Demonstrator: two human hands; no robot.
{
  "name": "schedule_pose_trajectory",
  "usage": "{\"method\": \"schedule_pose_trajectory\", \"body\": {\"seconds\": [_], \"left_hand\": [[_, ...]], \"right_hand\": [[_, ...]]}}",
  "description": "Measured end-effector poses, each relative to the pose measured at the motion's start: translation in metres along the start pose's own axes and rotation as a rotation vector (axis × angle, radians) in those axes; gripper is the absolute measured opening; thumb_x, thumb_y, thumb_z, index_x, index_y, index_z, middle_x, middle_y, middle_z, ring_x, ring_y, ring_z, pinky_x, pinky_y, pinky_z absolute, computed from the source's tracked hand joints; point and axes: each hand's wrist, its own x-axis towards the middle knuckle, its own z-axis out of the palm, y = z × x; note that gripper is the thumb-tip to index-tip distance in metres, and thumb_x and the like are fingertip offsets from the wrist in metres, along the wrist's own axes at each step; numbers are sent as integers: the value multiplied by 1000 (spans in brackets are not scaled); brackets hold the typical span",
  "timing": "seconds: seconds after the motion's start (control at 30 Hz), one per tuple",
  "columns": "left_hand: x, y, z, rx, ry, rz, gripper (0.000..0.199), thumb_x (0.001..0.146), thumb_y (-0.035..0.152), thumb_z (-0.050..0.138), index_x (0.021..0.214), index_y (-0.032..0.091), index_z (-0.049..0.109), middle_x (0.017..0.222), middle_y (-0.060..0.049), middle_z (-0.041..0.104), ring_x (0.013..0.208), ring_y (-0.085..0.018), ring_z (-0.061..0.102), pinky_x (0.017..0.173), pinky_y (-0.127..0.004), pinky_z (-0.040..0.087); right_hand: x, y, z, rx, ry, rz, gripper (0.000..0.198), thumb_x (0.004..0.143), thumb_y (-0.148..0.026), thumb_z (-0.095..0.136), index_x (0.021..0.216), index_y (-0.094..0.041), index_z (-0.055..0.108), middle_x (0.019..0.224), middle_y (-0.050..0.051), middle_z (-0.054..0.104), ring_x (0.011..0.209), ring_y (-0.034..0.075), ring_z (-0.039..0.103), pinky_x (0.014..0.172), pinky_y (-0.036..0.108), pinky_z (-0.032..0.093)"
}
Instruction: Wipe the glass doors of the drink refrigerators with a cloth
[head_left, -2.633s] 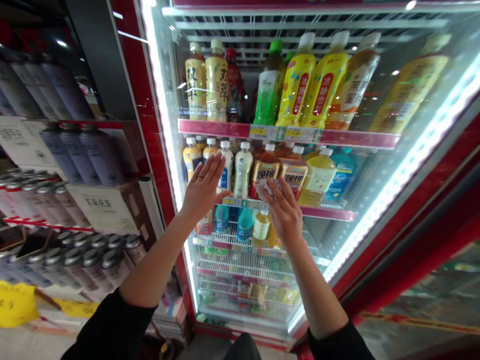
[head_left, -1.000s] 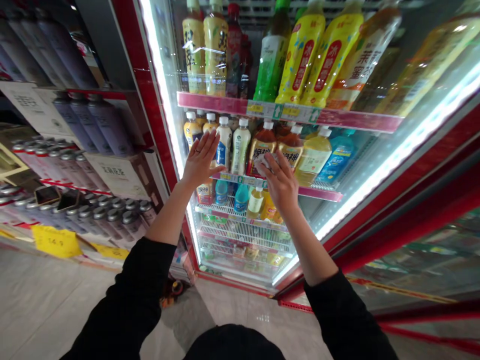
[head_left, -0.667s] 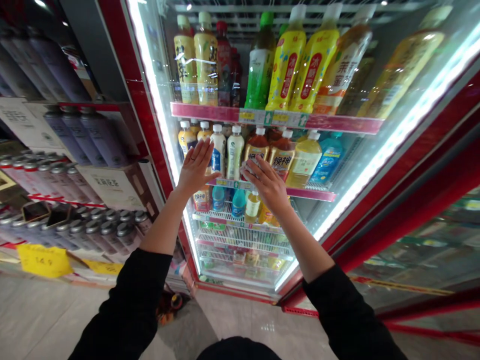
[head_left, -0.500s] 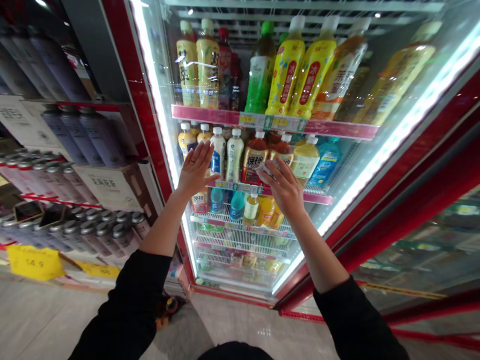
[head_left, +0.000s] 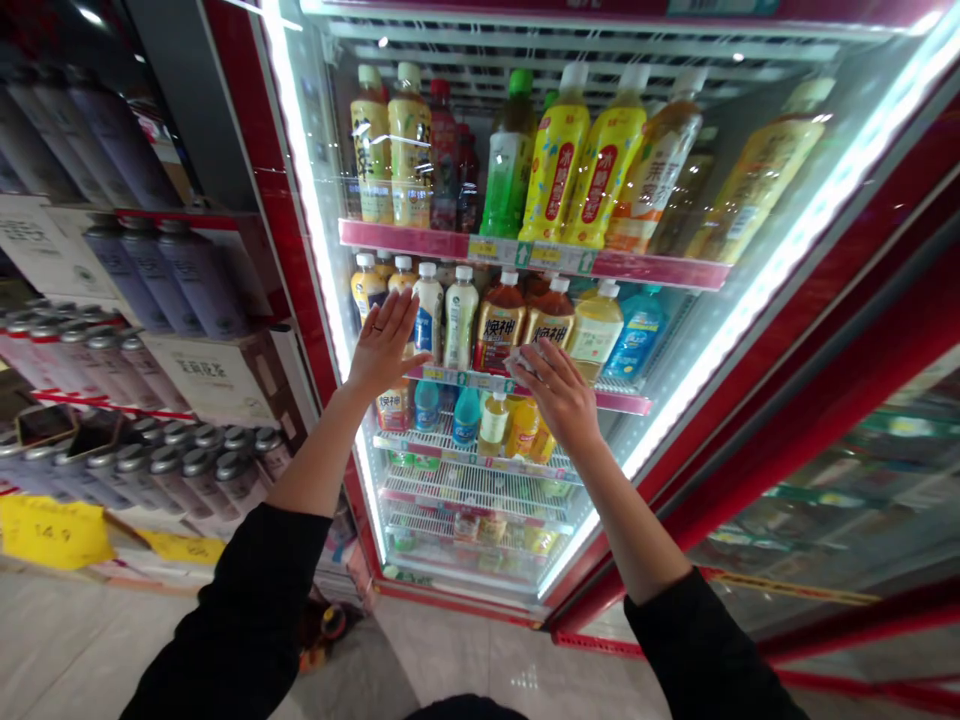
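Note:
My left hand [head_left: 382,350] is stretched out flat against the glass front of the drinks cooler [head_left: 341,330], fingers extended and a ring on one of them. Nothing is in it. My right hand [head_left: 559,395] presses a crumpled white tissue [head_left: 519,362] to the glass under its fingertips; the fingers cover most of it. Behind the glass, near that hand, stand dark red-brown bottles [head_left: 499,325] and a pale yellow bottle [head_left: 597,325]. White-capped bottles [head_left: 459,320] stand on the same shelf, just right of my left hand.
Yellow bottles [head_left: 555,170] fill part of the upper shelf. A red frame [head_left: 675,500] edges the cooler at right. Shelves of purple bottles [head_left: 199,275] and cans [head_left: 199,465] stand at left, with a yellow price sign [head_left: 56,530]. Grey tiled floor [head_left: 450,655] lies below.
The view has shifted slightly, so the shelves sit lower and farther left. My right hand with the tissue has slid slightly down the glass. My left hand stays nearly in place.

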Motion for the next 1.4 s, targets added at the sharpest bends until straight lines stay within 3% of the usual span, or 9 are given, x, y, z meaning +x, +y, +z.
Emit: {"method": "schedule_pose_trajectory", "body": {"seconds": [0.17,0.3,0.43,0.6,0.73,0.87,1.0,1.2,1.4], "left_hand": [[1,4,-4,-1,-20,-5,105,102,83,50,180,20,20,184,-21,30,174,-37,23,142,-59,18],[0,31,-11,2,-17,-54,101,107,69,56,182,21,7,187,-20,20,175,-37,21,141,-61,22],[-2,73,-4,6,-30,-26,103,109,61,57,181,24,-7,188,-18,18,175,-33,22,142,-55,27],[4,103,23,-23,-89,39,115,104,68,61,180,23,-13,189,-18,12,175,-35,18,142,-53,27],[8,105,39,-13,-79,6,116,104,72,60,180,21,-10,188,-19,12,175,-38,15,143,-57,21],[7,102,44,-10,-54,2,111,105,72,56,181,22,-8,188,-18,15,175,-37,15,144,-56,18],[6,101,45,-26,-29,2,118,100,78,59,181,25,-9,189,-15,13,175,-36,15,144,-57,20],[6,101,46,-25,-24,0,125,97,73,71,181,25,-9,188,-18,16,174,-39,19,144,-57,20],[8,104,42,5,-69,-12,130,96,70,75,179,25,-15,188,-18,15,175,-39,17,144,-57,19]], "right_hand": [[27,-1,12,1,155,97,64,109,-9,60,160,-48,58,160,-7,68,161,32,50,133,63,51],[44,-24,32,67,71,48,64,110,-7,56,162,-45,56,162,-5,66,163,29,48,135,60,49],[20,-23,26,88,-73,-55,62,109,-7,58,161,-43,58,165,-4,63,163,26,48,134,56,50],[-1,-2,9,35,-64,-48,67,108,-4,58,161,-45,57,165,-4,62,162,26,48,135,57,48],[19,-17,22,-12,74,57,65,110,-7,55,163,-45,55,164,-4,63,164,28,45,136,60,47],[22,-31,30,-9,-35,51,68,110,-9,56,166,-47,50,165,-6,62,164,27,45,137,57,46],[-3,-16,12,-29,-94,43,69,109,-7,58,164,-48,52,166,-7,61,163,27,48,137,57,47],[13,-1,15,-110,155,185,70,110,-7,54,166,-49,50,165,-7,63,166,33,42,136,64,46],[3,-8,16,2,12,135,74,109,-6,58,168,-51,45,167,-9,60,165,31,43,138,59,44]]}}
